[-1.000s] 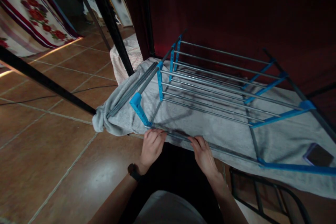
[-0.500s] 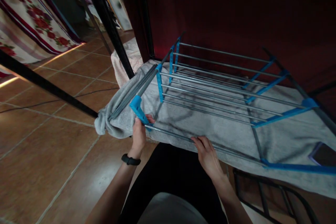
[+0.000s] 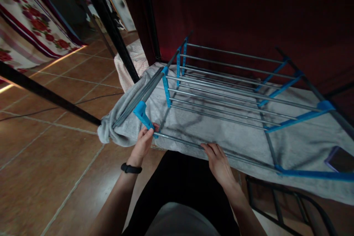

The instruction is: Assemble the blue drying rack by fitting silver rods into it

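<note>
A clothes drying rack with grey metal rods and blue plastic joints lies on a grey blanket. At its near left corner, my left hand is closed round the lower end of a blue joint, thumb on top. Farther right along the same near rod, my right hand curls its fingers over the metal, its palm toward me. A black band circles my left wrist. Part of the left fingers is hidden behind the joint.
Dark bed-frame poles cross at the left, over a tiled floor. A dark red curtain hangs behind the rack. A phone-like dark object rests on the blanket at right. A black metal ladder stands at the lower right.
My left hand has shifted its grip slightly on the blue joint, with the wrist moved left. My right hand stays on the rod. The whole view has shifted a little.
</note>
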